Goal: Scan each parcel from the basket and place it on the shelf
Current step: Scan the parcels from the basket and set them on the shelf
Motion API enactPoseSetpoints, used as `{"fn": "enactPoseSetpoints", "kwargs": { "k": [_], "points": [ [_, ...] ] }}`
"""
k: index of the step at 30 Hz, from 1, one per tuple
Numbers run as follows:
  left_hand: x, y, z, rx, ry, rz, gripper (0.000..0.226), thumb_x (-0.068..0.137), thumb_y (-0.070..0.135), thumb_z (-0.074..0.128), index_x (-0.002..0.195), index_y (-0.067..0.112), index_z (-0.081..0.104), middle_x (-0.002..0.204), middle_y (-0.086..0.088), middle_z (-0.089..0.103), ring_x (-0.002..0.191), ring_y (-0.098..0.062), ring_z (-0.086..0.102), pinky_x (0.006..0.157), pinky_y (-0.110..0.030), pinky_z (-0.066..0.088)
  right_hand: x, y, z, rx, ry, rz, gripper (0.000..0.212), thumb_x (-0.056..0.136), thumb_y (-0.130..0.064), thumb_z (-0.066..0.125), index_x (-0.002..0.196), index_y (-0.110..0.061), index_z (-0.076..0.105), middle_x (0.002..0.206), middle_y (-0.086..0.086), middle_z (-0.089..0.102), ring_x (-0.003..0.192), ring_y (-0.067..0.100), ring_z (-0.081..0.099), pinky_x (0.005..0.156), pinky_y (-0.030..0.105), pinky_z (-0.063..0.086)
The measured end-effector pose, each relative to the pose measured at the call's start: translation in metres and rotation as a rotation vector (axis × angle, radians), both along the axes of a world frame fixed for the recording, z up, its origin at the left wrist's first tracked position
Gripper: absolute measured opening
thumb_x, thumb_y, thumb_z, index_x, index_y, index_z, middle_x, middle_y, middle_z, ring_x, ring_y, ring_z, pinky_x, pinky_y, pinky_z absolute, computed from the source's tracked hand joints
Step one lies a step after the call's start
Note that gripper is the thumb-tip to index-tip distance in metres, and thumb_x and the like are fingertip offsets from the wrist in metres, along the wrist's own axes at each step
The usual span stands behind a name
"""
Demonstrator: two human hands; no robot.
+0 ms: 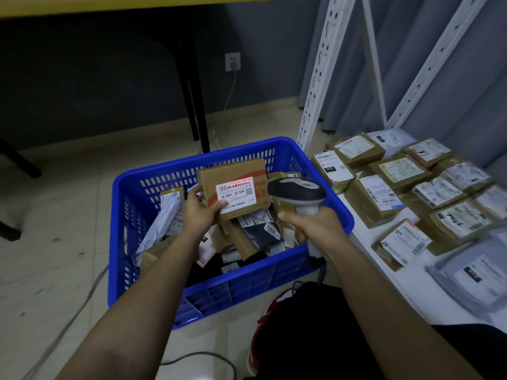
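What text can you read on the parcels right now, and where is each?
"J6-S04 J6-S04": white label on the brown cardboard box gripped by the left hand.
"2003": round tag on a dark bagged parcel in the blue plastic basket.
"010": black patch on a white-labelled shelf parcel.
Other labels: too blurred or small.

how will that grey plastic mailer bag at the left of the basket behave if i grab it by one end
The grey mailer bag looks creased and slumped against the blue basket wall, so it will probably droop. Its glossy film may be slippery. It seems thin, so likely light.
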State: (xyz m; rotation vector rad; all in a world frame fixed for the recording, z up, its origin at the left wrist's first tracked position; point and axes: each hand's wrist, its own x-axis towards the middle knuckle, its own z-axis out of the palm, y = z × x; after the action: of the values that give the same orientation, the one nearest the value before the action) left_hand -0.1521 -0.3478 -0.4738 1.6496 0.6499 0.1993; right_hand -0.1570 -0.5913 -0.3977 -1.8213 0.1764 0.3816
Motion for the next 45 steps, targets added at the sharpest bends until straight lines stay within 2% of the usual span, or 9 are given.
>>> {"fn": "enactPoseSetpoints", "kwargs": {
  "k": [12,17,23,26,30,35,39,43,45],
  "points": [
    [0.0,-0.016,0.017,0.015,-0.011,-0.012,0.071,0.079,0.017,0.075,0.137,0.014,0.034,0.132,-0.01,0.052,0.113,-0.028,0.058,0.08,-0.035,0.053,0.002,-0.009,-0.003,0.02,-0.032,-0.077,0.022,0.074,-0.02,0.082,0.069,-0.013,0.061,0.048,-0.003,0.057,0.045,0.01,0.053,0.047,0.023,0.044],
    [0.005,-0.058,0.035,0.07,-0.053,-0.079,0.068,0.075,0.03,0.079,0.13,0.018,0.041,0.115,0.001,0.055,0.108,-0.021,0.058,0.091,-0.039,0.05,0.006,-0.038,0.002,-0.013,-0.11,-0.297,0.029,0.073,-0.027,0.082,0.093,-0.013,0.067,0.08,0.004,0.068,0.071,0.018,0.064,0.064,0.033,0.052],
    [0.008,-0.156,0.068,0.031,-0.106,-0.329,0.061,0.078,0.021,0.077,0.126,0.01,0.04,0.114,-0.003,0.052,0.1,-0.017,0.055,0.079,-0.027,0.043,-0.023,-0.131,0.031,0.05,-0.167,-0.65,0.039,0.081,-0.026,0.076,0.11,-0.007,0.059,0.079,0.009,0.065,0.053,0.017,0.055,0.05,0.027,0.045],
    [0.004,-0.221,0.083,-0.017,-0.121,-0.471,0.063,0.077,0.017,0.078,0.127,0.006,0.042,0.11,-0.003,0.053,0.099,-0.018,0.055,0.073,-0.021,0.044,-0.058,-0.192,0.051,0.026,-0.249,-0.778,0.042,0.085,-0.025,0.07,0.121,-0.011,0.054,0.087,0.008,0.065,0.057,0.015,0.055,0.052,0.027,0.047],
    [-0.015,-0.31,0.1,-0.043,-0.145,-0.686,0.063,0.076,0.018,0.079,0.125,0.007,0.04,0.107,-0.003,0.053,0.095,-0.016,0.055,0.077,-0.023,0.046,-0.117,-0.264,0.071,0.026,-0.291,-0.9,0.036,0.091,-0.018,0.055,0.125,-0.017,0.043,0.096,0.011,0.059,0.062,0.017,0.053,0.056,0.025,0.045],
    [-0.024,-0.402,0.087,-0.106,-0.056,-0.939,0.081,0.047,0.046,0.087,0.11,0.02,0.044,0.115,-0.005,0.066,0.1,-0.024,0.066,0.088,-0.05,0.054,-0.185,-0.328,0.071,0.001,-0.311,-1.001,0.024,0.094,-0.024,0.056,0.115,-0.022,0.045,0.107,0.006,0.063,0.076,0.018,0.062,0.072,0.03,0.049],
    [-0.039,-0.467,0.085,-0.019,0.012,-1.096,0.049,0.066,0.03,0.085,0.106,0.021,0.057,0.117,0.0,0.066,0.104,-0.023,0.064,0.093,-0.047,0.051,-0.217,-0.367,0.053,-0.024,-0.302,-1.068,0.022,0.096,-0.028,0.055,0.116,-0.024,0.048,0.112,0.005,0.065,0.087,0.015,0.063,0.077,0.032,0.05],
    [-0.041,-0.52,0.053,0.076,0.119,-1.185,0.103,0.049,0.054,0.082,0.132,0.011,0.04,0.13,-0.004,0.057,0.114,-0.026,0.058,0.093,-0.047,0.052,-0.227,-0.394,0.024,-0.022,-0.185,-1.093,0.029,0.093,-0.035,0.059,0.119,-0.03,0.047,0.12,0.003,0.058,0.104,0.025,0.06,0.094,0.047,0.049],
    [-0.042,-0.539,0.033,0.07,0.192,-1.22,0.104,0.054,0.047,0.083,0.137,0.01,0.034,0.134,-0.008,0.054,0.114,-0.03,0.057,0.088,-0.048,0.055,-0.23,-0.402,0.011,-0.017,-0.137,-1.097,0.028,0.092,-0.035,0.06,0.118,-0.03,0.049,0.118,0.003,0.058,0.107,0.027,0.056,0.096,0.049,0.049]
  ]
}}
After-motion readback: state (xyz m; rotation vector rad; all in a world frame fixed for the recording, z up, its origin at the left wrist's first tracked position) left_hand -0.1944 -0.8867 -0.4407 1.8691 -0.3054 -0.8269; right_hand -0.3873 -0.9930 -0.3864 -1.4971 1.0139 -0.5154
